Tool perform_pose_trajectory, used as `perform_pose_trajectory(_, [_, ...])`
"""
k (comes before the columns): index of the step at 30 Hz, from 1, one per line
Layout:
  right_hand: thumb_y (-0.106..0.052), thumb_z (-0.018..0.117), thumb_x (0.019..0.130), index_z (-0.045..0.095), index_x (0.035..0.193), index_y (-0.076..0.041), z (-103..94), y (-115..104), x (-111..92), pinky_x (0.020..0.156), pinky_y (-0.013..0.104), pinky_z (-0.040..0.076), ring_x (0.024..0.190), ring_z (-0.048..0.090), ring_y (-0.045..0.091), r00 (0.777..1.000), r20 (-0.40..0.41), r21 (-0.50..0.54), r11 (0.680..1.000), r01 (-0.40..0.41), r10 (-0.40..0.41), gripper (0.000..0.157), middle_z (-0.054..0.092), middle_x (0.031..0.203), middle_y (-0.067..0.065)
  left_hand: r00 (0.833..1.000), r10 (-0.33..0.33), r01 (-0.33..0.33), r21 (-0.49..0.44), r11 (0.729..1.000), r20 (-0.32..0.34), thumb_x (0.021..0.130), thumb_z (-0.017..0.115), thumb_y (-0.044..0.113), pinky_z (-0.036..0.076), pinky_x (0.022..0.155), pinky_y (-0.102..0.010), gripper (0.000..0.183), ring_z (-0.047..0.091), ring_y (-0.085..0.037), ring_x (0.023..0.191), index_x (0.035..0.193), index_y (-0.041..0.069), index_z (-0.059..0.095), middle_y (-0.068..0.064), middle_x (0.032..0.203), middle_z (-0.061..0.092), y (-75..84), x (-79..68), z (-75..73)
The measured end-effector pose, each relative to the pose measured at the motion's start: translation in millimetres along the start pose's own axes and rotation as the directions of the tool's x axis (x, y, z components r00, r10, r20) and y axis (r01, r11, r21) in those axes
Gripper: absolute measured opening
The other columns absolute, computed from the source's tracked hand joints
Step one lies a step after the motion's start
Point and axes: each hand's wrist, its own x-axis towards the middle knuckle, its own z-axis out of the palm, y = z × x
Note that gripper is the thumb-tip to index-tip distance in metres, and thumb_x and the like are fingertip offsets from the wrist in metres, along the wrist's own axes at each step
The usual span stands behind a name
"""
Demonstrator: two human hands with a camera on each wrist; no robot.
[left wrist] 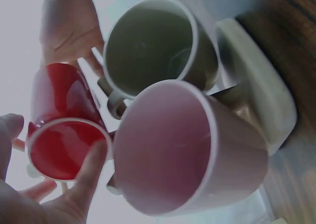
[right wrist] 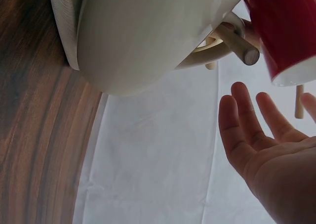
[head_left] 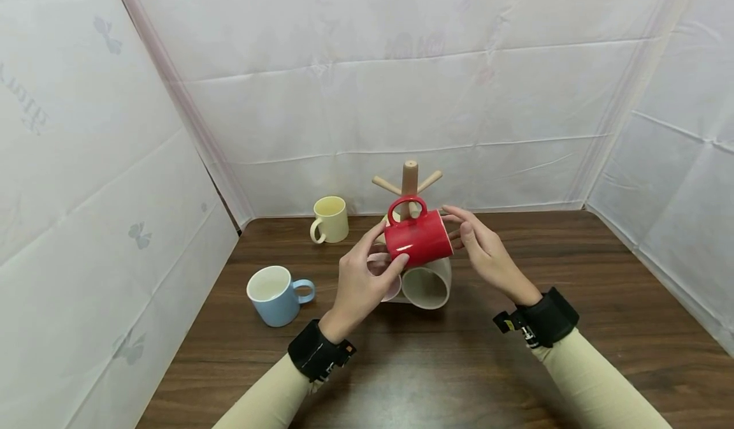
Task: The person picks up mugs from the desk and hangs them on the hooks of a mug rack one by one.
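Observation:
A red mug [head_left: 421, 241] is held on its side in front of a wooden mug tree [head_left: 410, 177], its handle upward. My left hand [head_left: 358, 279] grips it at the rim end, and the left wrist view has the thumb [left wrist: 91, 172] reaching inside the mouth. Beside the mug's base end is my right hand [head_left: 487, 260], fingers extended and spread; the right wrist view shows a gap between fingertips and mug. Low on the tree hang a pink mug [left wrist: 237, 159] and a beige-grey mug [head_left: 427, 287], mouths toward me. The red mug and left hand partly hide them.
A light blue mug [head_left: 278, 305] stands upright at the left of the dark wooden table [head_left: 459, 371], handle to the right. Farther back stands a pale yellow mug [head_left: 335, 224]. The tree's upper pegs [head_left: 431, 180] stick out above the red mug. White sheeting [head_left: 367, 110] encloses the table's back and sides.

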Motion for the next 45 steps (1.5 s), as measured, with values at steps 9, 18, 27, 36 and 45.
perform_pose_trajectory(9, [-0.007, 0.046, 0.097, 0.037, 0.140, -0.006, 4.9, 13, 6, 0.072, 0.034, 0.053, 0.093, 0.059, 0.017, 1.000, 0.006, -0.045, 0.999, -0.011, 0.012, 0.044, 0.054, 0.123, 0.015, 0.997, 0.056, -0.045, 0.206, 0.978, -0.049, 0.081, 0.066, 0.044, 0.050, 0.083, -0.034, 0.065, 0.049, -0.010, 0.110, 0.137, 0.018, 0.045, -0.001, 0.131, 0.051, -9.7, 20.9, -2.3])
perform_pose_trajectory(18, [-0.010, 0.049, 0.096, 0.042, 0.136, -0.004, 9.6, 13, 8, 0.070, 0.040, 0.050, 0.093, 0.057, 0.022, 0.998, 0.045, -0.122, 0.992, -0.026, 0.032, 0.041, 0.057, 0.118, 0.015, 0.997, 0.073, -0.069, 0.234, 0.970, -0.011, 0.081, 0.065, 0.047, 0.047, 0.087, -0.039, 0.072, 0.040, -0.012, 0.122, 0.140, 0.014, 0.039, -0.005, 0.138, 0.044, 11.0, 48.7, 2.4])
perform_pose_trajectory(27, [-0.005, 0.045, 0.097, 0.049, 0.130, -0.004, 14.8, 14, 8, 0.070, 0.040, 0.052, 0.085, 0.058, 0.019, 0.995, 0.083, -0.081, 0.996, -0.049, 0.055, 0.034, 0.059, 0.113, 0.012, 0.998, 0.055, -0.060, 0.242, 0.968, 0.027, 0.085, 0.062, 0.044, 0.049, 0.083, -0.036, 0.071, 0.049, -0.019, 0.115, 0.142, 0.011, 0.036, -0.007, 0.137, 0.046, 23.6, 66.6, 6.4])
perform_pose_trajectory(36, [-0.018, 0.049, 0.097, 0.058, 0.121, -0.018, 27.0, 49, 6, 0.064, 0.033, 0.050, 0.077, 0.057, 0.013, 0.995, 0.071, -0.056, 0.996, -0.066, 0.070, 0.026, 0.063, 0.103, -0.003, 0.998, 0.052, -0.062, 0.250, 0.966, 0.047, 0.086, 0.063, 0.035, 0.051, 0.081, -0.035, 0.068, 0.054, -0.019, 0.108, 0.142, 0.007, 0.036, -0.009, 0.129, 0.054, 20.8, 68.8, 4.0])
perform_pose_trajectory(45, [-0.022, 0.050, 0.096, 0.062, 0.112, -0.021, 32.9, 57, 6, 0.055, 0.030, 0.044, 0.065, 0.052, 0.019, 0.995, 0.050, -0.073, 0.994, -0.083, 0.087, 0.020, 0.063, 0.090, -0.006, 0.999, 0.038, -0.046, 0.234, 0.971, 0.035, 0.087, 0.063, 0.035, 0.051, 0.077, -0.029, 0.063, 0.055, -0.017, 0.105, 0.140, 0.011, 0.039, -0.007, 0.126, 0.056, 16.0, 65.2, -0.9])
